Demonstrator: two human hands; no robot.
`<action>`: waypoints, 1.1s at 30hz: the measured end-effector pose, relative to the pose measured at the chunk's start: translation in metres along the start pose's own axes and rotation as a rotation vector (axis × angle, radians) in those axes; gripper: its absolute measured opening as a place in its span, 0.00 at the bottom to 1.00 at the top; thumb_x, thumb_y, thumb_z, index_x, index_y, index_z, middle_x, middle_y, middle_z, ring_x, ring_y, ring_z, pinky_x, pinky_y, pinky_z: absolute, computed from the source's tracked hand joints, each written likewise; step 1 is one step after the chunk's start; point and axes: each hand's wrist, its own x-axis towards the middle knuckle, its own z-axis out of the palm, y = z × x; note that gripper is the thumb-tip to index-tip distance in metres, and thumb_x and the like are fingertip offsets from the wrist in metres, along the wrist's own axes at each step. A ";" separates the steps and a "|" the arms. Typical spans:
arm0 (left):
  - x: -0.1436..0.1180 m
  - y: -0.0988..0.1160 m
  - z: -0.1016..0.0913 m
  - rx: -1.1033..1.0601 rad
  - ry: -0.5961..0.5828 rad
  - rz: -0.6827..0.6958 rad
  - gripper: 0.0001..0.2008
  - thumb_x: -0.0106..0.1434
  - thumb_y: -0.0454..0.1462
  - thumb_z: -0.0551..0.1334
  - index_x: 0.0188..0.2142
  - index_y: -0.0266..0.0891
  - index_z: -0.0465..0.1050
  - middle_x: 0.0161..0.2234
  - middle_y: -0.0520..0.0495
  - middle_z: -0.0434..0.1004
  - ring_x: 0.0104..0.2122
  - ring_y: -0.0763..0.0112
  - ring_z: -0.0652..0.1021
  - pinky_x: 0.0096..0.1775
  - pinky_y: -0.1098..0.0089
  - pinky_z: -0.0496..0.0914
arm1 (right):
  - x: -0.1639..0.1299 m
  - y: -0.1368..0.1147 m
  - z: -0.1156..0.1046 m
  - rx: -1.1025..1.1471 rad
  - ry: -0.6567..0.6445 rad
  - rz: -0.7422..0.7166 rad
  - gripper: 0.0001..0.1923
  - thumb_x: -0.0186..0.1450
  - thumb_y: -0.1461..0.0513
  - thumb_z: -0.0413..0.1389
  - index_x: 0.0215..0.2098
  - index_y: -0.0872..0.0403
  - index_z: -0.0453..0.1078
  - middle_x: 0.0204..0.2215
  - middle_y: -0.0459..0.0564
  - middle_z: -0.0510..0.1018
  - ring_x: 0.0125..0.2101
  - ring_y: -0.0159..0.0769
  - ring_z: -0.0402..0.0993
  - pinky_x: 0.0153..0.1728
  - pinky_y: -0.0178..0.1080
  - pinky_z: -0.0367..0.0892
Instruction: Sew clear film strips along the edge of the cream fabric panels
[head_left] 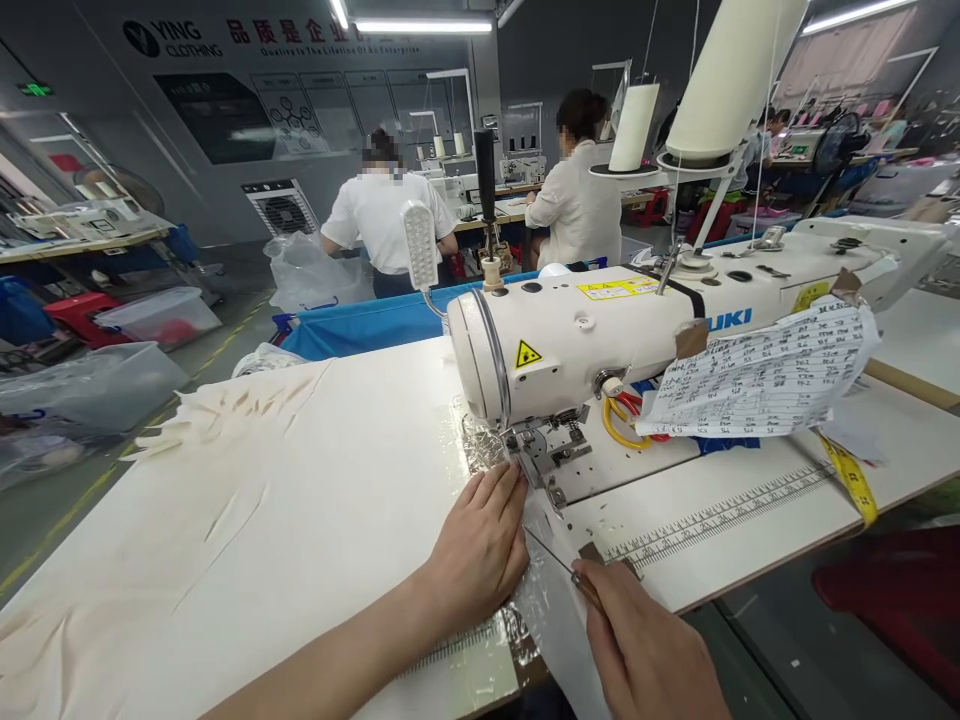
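Note:
A white sewing machine (555, 345) stands on the white table. My left hand (484, 540) lies with its fingers stretched forward and close together, the tips right at the presser foot (529, 460). It rests on a strip of thin, whitish, sheer material (559, 610) that runs from the foot over the table's front edge. My right hand (649, 640) is closed round the handle of an awl-like tool (555, 552). Its thin metal shaft points up and left, toward my left hand, over the material. The needle point is hidden behind my left fingers and the foot.
Cream fabric pieces (232, 405) lie at the table's left. A handwritten paper sheet (765, 370) hangs on the machine, beside a yellow tape measure (851, 480). Thread cones (634, 125) stand above. Two people in white sit beyond the blue cloth trough (352, 330).

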 end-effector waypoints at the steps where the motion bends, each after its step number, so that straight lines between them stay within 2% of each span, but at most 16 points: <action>1: 0.000 0.000 0.000 -0.006 0.000 0.003 0.24 0.67 0.36 0.49 0.61 0.28 0.62 0.61 0.32 0.63 0.62 0.50 0.62 0.60 0.51 0.61 | 0.000 0.000 0.001 -0.005 0.000 -0.002 0.15 0.69 0.67 0.43 0.52 0.52 0.63 0.37 0.50 0.79 0.30 0.36 0.80 0.23 0.34 0.73; 5: -0.002 0.002 -0.002 -0.019 0.005 0.003 0.24 0.68 0.36 0.49 0.61 0.30 0.61 0.61 0.34 0.64 0.62 0.52 0.63 0.61 0.51 0.60 | 0.003 0.000 0.003 -0.011 0.017 -0.017 0.16 0.69 0.67 0.43 0.52 0.53 0.63 0.38 0.51 0.78 0.31 0.36 0.80 0.24 0.34 0.73; 10: -0.002 0.004 -0.003 -0.032 0.008 0.015 0.24 0.68 0.36 0.49 0.60 0.27 0.62 0.60 0.33 0.65 0.61 0.50 0.65 0.61 0.51 0.61 | 0.010 -0.003 0.003 0.006 0.003 -0.009 0.15 0.69 0.68 0.42 0.50 0.51 0.63 0.34 0.48 0.77 0.27 0.35 0.78 0.21 0.34 0.71; 15: -0.001 0.003 -0.004 -0.043 0.024 0.009 0.23 0.67 0.35 0.50 0.60 0.29 0.62 0.59 0.33 0.67 0.60 0.51 0.66 0.60 0.50 0.61 | 0.015 -0.005 0.004 -0.002 -0.001 -0.010 0.14 0.69 0.67 0.42 0.50 0.51 0.62 0.34 0.48 0.77 0.27 0.34 0.78 0.21 0.34 0.70; 21: 0.003 -0.004 -0.003 -0.038 0.048 0.004 0.23 0.66 0.35 0.51 0.60 0.29 0.62 0.58 0.33 0.66 0.59 0.50 0.66 0.59 0.50 0.61 | 0.023 -0.007 0.010 -0.036 0.030 -0.017 0.15 0.69 0.68 0.42 0.50 0.51 0.62 0.34 0.47 0.78 0.27 0.35 0.79 0.20 0.34 0.69; 27: 0.009 -0.008 -0.008 -0.037 0.013 -0.085 0.21 0.66 0.35 0.52 0.58 0.32 0.64 0.51 0.35 0.68 0.52 0.50 0.68 0.55 0.48 0.64 | 0.031 -0.008 0.022 -0.006 0.057 0.024 0.15 0.69 0.68 0.40 0.47 0.49 0.63 0.32 0.46 0.77 0.26 0.36 0.77 0.22 0.36 0.65; 33: 0.015 -0.023 -0.001 0.039 0.024 -0.039 0.20 0.65 0.31 0.53 0.56 0.30 0.65 0.52 0.34 0.69 0.54 0.50 0.67 0.56 0.51 0.63 | 0.036 -0.011 0.027 0.035 0.105 0.061 0.15 0.67 0.68 0.41 0.47 0.49 0.63 0.35 0.47 0.80 0.29 0.37 0.79 0.25 0.37 0.68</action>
